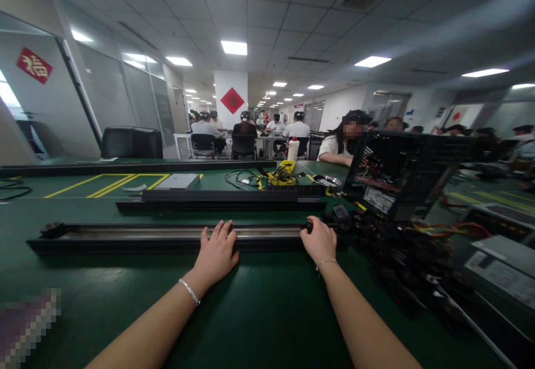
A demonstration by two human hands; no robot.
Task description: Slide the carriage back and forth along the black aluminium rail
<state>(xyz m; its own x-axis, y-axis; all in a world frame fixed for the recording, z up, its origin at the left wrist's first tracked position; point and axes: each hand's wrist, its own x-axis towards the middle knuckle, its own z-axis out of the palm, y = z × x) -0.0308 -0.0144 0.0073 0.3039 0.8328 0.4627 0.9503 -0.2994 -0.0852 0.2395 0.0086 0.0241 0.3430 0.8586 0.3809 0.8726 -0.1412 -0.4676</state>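
Left hand (216,252) flat, fingers spread and laid over the near edge of the rail (167,236), palm on the green table (259,302); nothing gripped. Bracelet (190,292) at its wrist, toward 7 o'clock from the hand. Right hand (320,241) at 3 o'clock from the left one, curled at the rail's right end, fingers folded in around something small and dark there; whether pinched or only touched, cannot tell. Thin chain (325,263) on that wrist.

Rail long, dark, with a pale metal strip along its top, lying crosswise on the table from 9 o'clock to the right hand. Second rail (217,200) just beyond at 12 o'clock, parallel, apart from the first. Past that, at 11 o'clock, a flat grey box (179,181) beside yellow floor-style lines (104,182) marked on the table. At 12 to 1 o'clock, black cables (242,178), a yellow tangle (282,175), a white bottle (293,149) and a metal dish (327,180).

At 2 o'clock from the right hand, an open computer case (401,174), tilted, with red and yellow wires (443,228) spilling out below it toward 3 o'clock. Grey unit (501,268) with a label at far 3 o'clock.

Behind the case, a seated person (340,143) in white. More seated people (251,129) at far tables at 12 o'clock. Red diamond sign (232,100) on a pillar above them.
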